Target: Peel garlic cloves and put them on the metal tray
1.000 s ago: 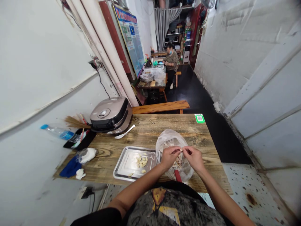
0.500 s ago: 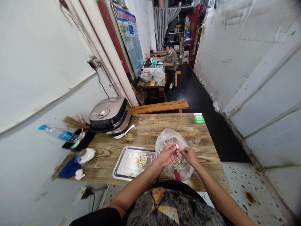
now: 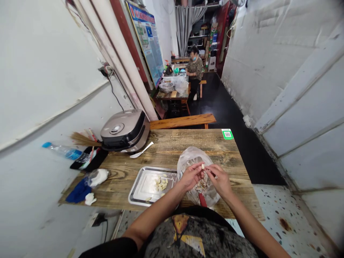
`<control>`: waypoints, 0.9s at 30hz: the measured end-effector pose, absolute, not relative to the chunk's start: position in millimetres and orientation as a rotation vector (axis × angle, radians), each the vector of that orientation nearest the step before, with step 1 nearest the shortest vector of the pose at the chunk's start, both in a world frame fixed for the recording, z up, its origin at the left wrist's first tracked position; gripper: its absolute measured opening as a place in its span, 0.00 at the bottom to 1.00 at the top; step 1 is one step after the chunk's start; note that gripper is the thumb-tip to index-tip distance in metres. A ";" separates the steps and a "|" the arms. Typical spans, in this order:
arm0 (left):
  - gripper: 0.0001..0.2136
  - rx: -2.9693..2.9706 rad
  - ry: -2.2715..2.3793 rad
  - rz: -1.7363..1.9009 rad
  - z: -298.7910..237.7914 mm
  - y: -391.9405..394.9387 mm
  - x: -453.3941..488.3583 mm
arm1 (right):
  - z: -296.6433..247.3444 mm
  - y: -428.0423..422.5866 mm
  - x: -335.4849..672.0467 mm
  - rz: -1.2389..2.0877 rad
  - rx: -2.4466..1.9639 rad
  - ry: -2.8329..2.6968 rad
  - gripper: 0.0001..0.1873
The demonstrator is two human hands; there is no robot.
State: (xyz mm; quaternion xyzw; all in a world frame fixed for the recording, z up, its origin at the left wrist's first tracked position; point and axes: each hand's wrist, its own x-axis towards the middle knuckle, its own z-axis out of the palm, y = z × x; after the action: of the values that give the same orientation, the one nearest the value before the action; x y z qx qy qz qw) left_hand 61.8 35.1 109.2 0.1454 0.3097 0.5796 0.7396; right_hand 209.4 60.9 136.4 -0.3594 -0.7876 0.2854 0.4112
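My left hand (image 3: pixel 191 176) pinches a pale, peeled-looking garlic clove (image 3: pixel 202 166) between thumb and fingers. From the other side, the closed fingertips of my right hand (image 3: pixel 220 180) grip at the same clove; any bit of skin between them is too small to see. Both hands are above an open clear plastic bag (image 3: pixel 192 154) that holds garlic skins and cloves (image 3: pixel 201 185). A red handle (image 3: pixel 202 200) sticks out at the bag's near side, and what it belongs to is hidden. Left of the bag, a metal tray (image 3: pixel 138 186) carries several peeled cloves (image 3: pixel 161 183).
A grey electric cooker (image 3: pixel 125 130) and a white spoon (image 3: pixel 142 150) are at the table's back left. A water bottle (image 3: pixel 66 152), blue cloth (image 3: pixel 78 190) and crumpled tissue (image 3: pixel 90 199) lie leftward. Beyond a wooden bench (image 3: pixel 182 121), a person (image 3: pixel 195 70) sits at another table.
My right hand has turned and opened out slightly, with its fingers now closer along the clove. My left hand keeps its hold in nearly the same place.
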 end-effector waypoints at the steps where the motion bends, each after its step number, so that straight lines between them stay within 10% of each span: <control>1: 0.18 0.324 0.692 1.279 110.0 35.2 62.9 | 135.9 60.6 208.9 0.684 -0.889 -1.997 0.11; 27: 0.14 0.197 0.807 1.250 123.1 33.8 73.2 | 129.4 63.9 206.5 0.532 -0.991 -2.000 0.10</control>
State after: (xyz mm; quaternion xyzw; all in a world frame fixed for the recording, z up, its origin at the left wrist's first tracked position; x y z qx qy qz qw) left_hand 73.2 33.8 123.1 0.0896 0.3665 0.5682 0.7313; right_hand 206.5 63.9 129.4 -0.3938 -0.7947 0.2113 0.4109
